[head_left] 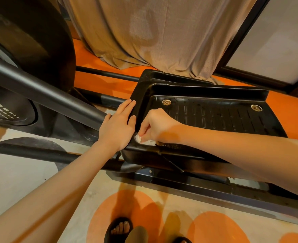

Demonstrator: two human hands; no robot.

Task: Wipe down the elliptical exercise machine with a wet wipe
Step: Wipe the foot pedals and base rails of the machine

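Note:
The black elliptical machine fills the view, with its ribbed foot pedal in the middle and a sloping black arm bar on the left. My right hand pinches a crumpled white wet wipe and presses it into the pedal's near left corner. My left hand lies flat with straight fingers against the pedal's raised left wall. Most of the wipe is hidden under my right fingers.
The machine's flywheel housing rises at the upper left. A beige curtain hangs behind, beside a dark-framed panel. The base rail runs along the floor below the pedal. My sandalled feet stand on an orange-spotted floor.

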